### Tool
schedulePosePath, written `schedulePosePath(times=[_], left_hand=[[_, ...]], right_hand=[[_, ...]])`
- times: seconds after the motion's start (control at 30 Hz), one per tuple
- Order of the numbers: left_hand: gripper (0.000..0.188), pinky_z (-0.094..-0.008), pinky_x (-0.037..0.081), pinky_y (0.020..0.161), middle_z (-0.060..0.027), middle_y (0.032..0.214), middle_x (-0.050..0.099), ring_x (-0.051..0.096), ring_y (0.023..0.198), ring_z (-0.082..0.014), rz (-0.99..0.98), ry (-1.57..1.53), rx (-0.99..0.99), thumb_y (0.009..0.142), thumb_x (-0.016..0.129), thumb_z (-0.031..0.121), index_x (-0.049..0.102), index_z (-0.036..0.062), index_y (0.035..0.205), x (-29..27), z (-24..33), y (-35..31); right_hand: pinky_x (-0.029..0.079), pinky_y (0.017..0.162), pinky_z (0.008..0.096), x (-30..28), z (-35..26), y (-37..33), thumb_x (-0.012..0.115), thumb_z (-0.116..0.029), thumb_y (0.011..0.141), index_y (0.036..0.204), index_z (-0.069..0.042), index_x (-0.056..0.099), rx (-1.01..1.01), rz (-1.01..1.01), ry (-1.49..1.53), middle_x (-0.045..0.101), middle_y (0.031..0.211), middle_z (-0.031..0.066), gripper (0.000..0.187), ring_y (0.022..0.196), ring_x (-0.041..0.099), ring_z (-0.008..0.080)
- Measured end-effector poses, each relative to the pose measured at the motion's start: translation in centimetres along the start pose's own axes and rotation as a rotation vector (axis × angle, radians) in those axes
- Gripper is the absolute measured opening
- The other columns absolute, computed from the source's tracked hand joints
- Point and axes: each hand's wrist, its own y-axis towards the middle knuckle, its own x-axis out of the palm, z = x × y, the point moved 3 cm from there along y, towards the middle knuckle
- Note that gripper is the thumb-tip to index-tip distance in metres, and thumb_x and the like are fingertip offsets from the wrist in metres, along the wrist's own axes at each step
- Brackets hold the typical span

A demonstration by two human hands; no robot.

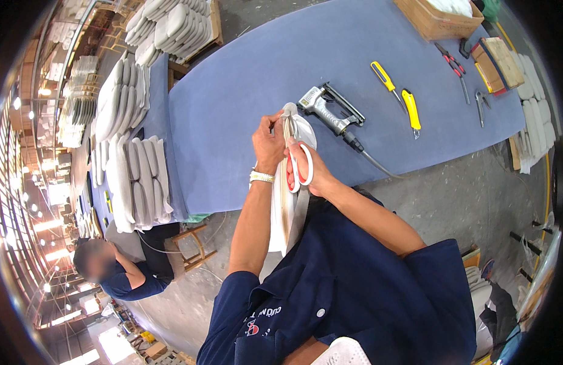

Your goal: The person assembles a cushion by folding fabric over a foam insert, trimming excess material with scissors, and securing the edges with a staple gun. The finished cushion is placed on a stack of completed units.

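Note:
A thin padded panel with light grey and white fabric stands on edge between my body and the blue-covered table. Its narrow layered edge faces up. My left hand pinches the fabric at the panel's far end. A pair of scissors with white and red handles is in my right hand, fingers through the loops. The blades point away from me along the panel edge and are mostly hidden. Just right of the panel's far end lies a silver staple gun with a hose attached.
On the blue table lie a yellow screwdriver, a yellow utility knife, red-handled pliers and cardboard boxes. Stacked grey cushions stand at left. A seated person is at lower left, near a wooden stool frame.

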Motion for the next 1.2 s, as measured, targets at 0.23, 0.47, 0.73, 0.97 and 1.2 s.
schedulePosePath(times=[0.23, 0.47, 0.73, 0.97, 1.2], left_hand=[[0.014, -0.0338, 0.058, 0.079, -0.0123, 0.111, 0.079, 0.074, 0.084, -0.0198, -0.008, 0.012, -0.017, 0.103, 0.063, 0.013, 0.065, 0.0000, 0.104, 0.0, 0.3, 0.1], [0.014, -0.0403, 0.059, 0.080, -0.0157, 0.111, 0.077, 0.075, 0.095, -0.0339, -0.018, 0.036, -0.032, 0.102, 0.062, 0.014, 0.064, 0.0005, 0.105, -0.4, 0.7, -0.2], [0.015, -0.0395, 0.058, 0.092, -0.0146, 0.115, 0.077, 0.075, 0.103, -0.0322, -0.061, 0.064, -0.105, 0.100, 0.064, 0.012, 0.067, -0.0012, 0.107, -0.8, 1.0, 0.3], [0.039, -0.0391, 0.053, 0.105, -0.0178, 0.129, 0.071, 0.069, 0.118, -0.0329, -0.171, -0.009, -0.117, 0.095, 0.072, 0.018, 0.062, -0.0040, 0.126, -1.9, 1.7, -0.4], [0.103, -0.0462, 0.032, 0.124, -0.0233, 0.164, 0.036, 0.037, 0.151, -0.0376, -0.331, 0.084, -0.146, 0.083, 0.084, 0.036, 0.026, 0.0027, 0.162, -2.2, 1.4, -1.8]], right_hand=[[0.050, 0.045, 0.0313, -5.3, -2.5, -4.3, 0.057, -0.041, 0.107, 0.116, -0.005, 0.056, -0.019, -0.074, -0.158, 0.060, 0.073, 0.0056, 0.037, 0.051, 0.059, 0.0160], [0.050, 0.062, 0.0352, -16.3, -6.7, -4.6, 0.076, -0.034, 0.094, 0.118, -0.004, 0.064, -0.449, 0.413, -1.123, 0.065, 0.075, 0.0099, 0.040, 0.065, 0.061, 0.0207], [0.055, 0.082, 0.0509, -22.0, -9.6, -0.6, 0.077, -0.040, 0.089, 0.126, -0.008, 0.066, -0.422, 0.619, -1.499, 0.075, 0.099, 0.0215, 0.050, 0.094, 0.071, 0.0448], [0.053, 0.095, 0.0487, -22.9, -13.6, 1.9, 0.079, -0.031, 0.088, 0.133, -0.007, 0.065, -0.115, 0.570, -1.756, 0.070, 0.123, 0.0247, 0.053, 0.117, 0.066, 0.0414], [0.057, 0.089, 0.0340, -12.1, -13.8, 1.1, 0.071, -0.018, 0.097, 0.124, -0.002, 0.069, -0.540, 0.167, -1.109, 0.074, 0.110, 0.0151, 0.031, 0.101, 0.071, 0.0207]])
